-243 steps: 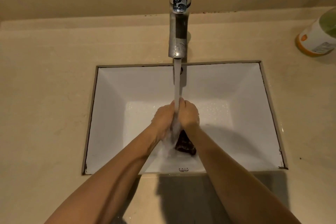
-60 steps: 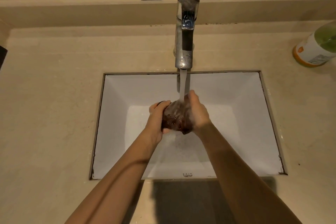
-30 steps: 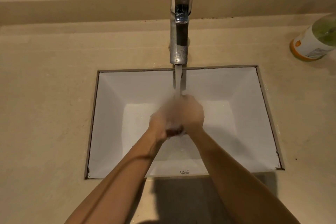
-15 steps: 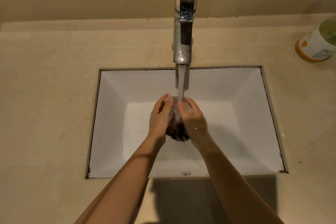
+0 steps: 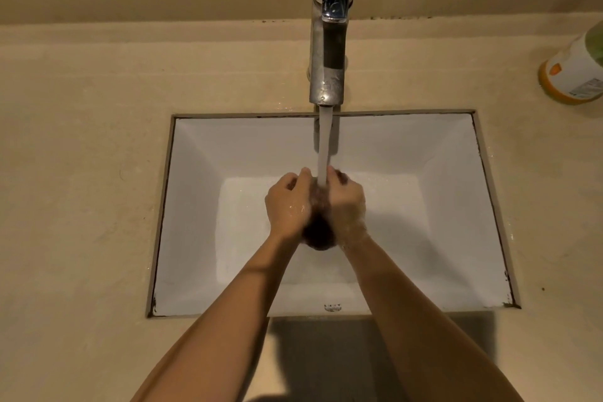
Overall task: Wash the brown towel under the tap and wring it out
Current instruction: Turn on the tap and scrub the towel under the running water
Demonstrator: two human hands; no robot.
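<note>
- pretty dim overall, warm yellowish cast
- white sink (image 5: 195,206) is the brightest bit, small glints on the tap (image 5: 329,10)
- dark shadow on the surface (image 5: 326,356) by the sink's near edge
- wide-angle bends the edges

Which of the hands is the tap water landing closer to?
The right hand: its fingertips touch the stream, while the left hand sits slightly clear. Both grip the brown towel.
</note>
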